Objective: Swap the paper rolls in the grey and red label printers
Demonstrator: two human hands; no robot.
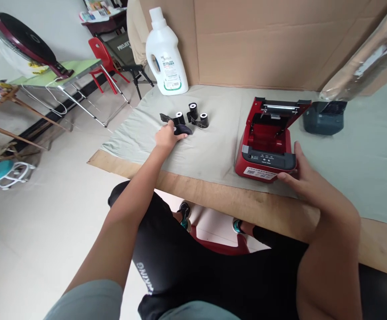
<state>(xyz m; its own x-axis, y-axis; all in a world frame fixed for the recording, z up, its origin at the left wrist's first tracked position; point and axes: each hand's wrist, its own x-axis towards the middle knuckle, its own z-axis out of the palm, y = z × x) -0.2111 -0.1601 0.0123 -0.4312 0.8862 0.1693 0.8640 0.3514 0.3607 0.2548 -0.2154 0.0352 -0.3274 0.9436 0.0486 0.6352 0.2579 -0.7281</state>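
Observation:
A red and black receipt printer (263,153) stands on the cloth-covered table with its lid raised. Its inner compartment shows no roll. My right hand (303,171) grips the printer's right side, thumb at the front corner and fingers along the side. To the left, my left hand (166,135) is closed around a black roll (183,130) with a white core, its fingers partly hiding it. Just beyond that hand stand three more small black rolls: one roll (179,119), another roll (193,109) behind it, and a roll (204,121) to the right. Loose black tails trail from some of them.
A white detergent bottle (169,58) stands at the table's back left, before a cardboard panel (260,44). Behind the printer to the right sits a dark device (323,119), with a wrapped brown package (363,58) above it. The wooden table edge (213,191) runs along my lap.

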